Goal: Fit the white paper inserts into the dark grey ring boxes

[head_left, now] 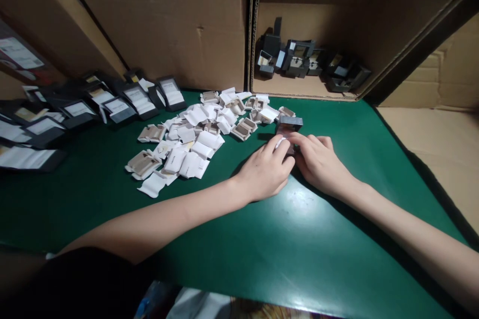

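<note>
My left hand (267, 166) and my right hand (318, 161) meet over a small dark box (291, 122) on the green table. Its raised lid shows just beyond my fingertips, while my fingers hide most of its lower part. A bit of white (280, 142), perhaps a card insert, shows between my left fingers. The fingers of both hands are bent and closed around the box. Left of my hands lies a loose pile of folded white card inserts (204, 144), some with their grey-brown undersides up.
Several dark boxes with white inserts (140, 99) stand in a cluster at the left. More dark open boxes (298, 59) sit inside a cardboard carton (292, 14) at the back right. Cardboard (168, 19) walls the far edge of the green table (337, 254).
</note>
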A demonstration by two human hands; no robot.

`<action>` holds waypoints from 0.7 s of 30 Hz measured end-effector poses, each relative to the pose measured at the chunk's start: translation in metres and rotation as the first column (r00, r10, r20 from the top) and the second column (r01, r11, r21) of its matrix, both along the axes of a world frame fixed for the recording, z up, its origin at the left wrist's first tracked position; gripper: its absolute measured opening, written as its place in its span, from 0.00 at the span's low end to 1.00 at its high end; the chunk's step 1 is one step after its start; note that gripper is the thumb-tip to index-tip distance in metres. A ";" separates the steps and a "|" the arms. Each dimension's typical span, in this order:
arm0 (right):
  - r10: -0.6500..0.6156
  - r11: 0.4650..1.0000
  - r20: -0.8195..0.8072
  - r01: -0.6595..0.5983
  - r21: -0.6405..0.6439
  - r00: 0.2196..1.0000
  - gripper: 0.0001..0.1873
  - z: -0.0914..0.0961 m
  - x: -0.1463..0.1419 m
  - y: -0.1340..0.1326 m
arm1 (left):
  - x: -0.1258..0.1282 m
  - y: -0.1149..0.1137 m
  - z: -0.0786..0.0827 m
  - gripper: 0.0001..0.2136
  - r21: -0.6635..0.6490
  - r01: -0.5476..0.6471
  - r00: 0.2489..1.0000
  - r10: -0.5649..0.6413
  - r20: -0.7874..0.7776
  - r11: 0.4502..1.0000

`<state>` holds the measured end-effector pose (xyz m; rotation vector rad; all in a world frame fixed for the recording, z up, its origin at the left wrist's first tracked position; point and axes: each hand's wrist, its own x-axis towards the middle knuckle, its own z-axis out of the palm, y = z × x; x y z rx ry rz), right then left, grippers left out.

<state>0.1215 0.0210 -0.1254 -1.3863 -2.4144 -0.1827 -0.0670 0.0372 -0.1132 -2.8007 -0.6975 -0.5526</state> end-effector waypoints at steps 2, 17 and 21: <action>0.022 0.999 -0.032 -0.023 -0.026 0.999 0.21 0.000 0.001 0.001 | 0.001 0.000 0.002 0.05 -0.005 -0.011 1.000 0.011 -0.019 1.000; 0.008 0.956 -0.092 0.019 0.293 0.996 0.16 0.001 0.007 -0.001 | -0.002 0.002 -0.004 0.09 -0.029 -0.036 0.999 0.037 0.014 0.999; 0.004 0.968 -0.084 0.017 0.250 0.996 0.18 -0.001 0.008 0.001 | -0.003 0.004 -0.005 0.13 -0.085 0.011 0.996 -0.003 0.094 0.996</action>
